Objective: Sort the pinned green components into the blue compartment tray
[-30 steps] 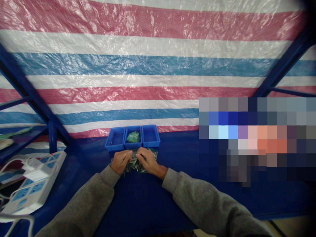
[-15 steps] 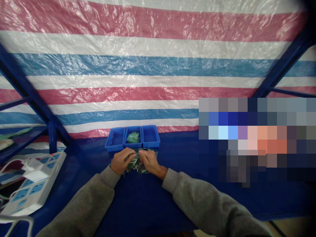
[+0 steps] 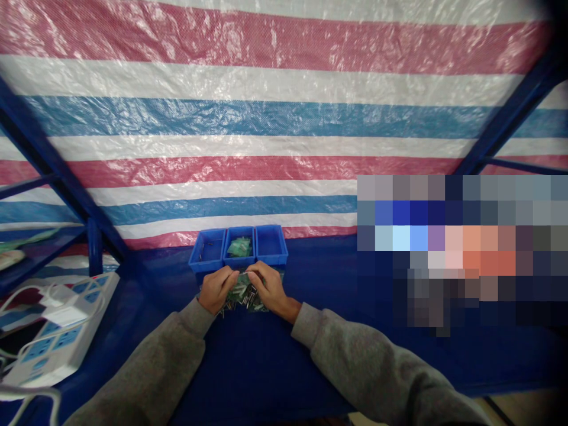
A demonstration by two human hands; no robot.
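Note:
My left hand (image 3: pixel 217 289) and my right hand (image 3: pixel 270 289) face each other over the blue table, fingers pinched. Stretched between their fingertips is the edge of a small greenish plastic bag (image 3: pixel 242 279); its contents are too small to make out. Just below lies a pile of similar green bags and thin metal pieces (image 3: pixel 252 297), like screws or pins, partly covered by both hands. Directly behind stand three blue bins in a row. Green bags (image 3: pixel 240 247) lie in the middle bin (image 3: pixel 226 258), a few tiny pieces in the left bin (image 3: pixel 206 266), and the right bin (image 3: pixel 271 259) shows a bare floor.
A white power strip (image 3: pixel 84 343) with plugs and cables lies on the left. Blue frame posts (image 3: pixel 57 168) stand at both sides, with a striped tarp (image 3: pixel 266 118) behind the table (image 3: pixel 261 367). A blurred-out patch covers the right side.
My left fingers have closed into a tighter pinch and turned slightly. The right hand's fingertips have shifted up and left, and the bag's edge now shows between both hands. The bins have not moved.

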